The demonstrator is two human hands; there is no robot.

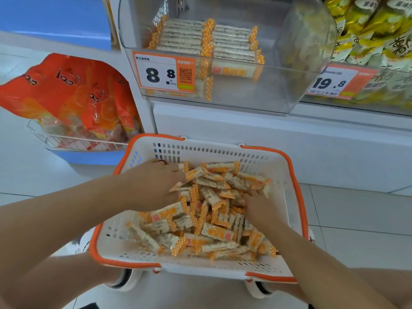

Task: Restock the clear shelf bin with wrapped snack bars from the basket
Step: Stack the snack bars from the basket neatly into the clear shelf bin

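Shop interior under even, bright light. White shelf unit [267, 139] as landmark: pale glossy floor tiles [356, 219] below and to its right, thin dark grout lines across them. Left of the unit, a white wire rack [73, 142] on a blue base, full of orange packets [66, 92]. Above that, a blue panel [55, 16]. Upper right of the unit, yellow snack bags [367, 30] behind an orange price tag [330, 83].
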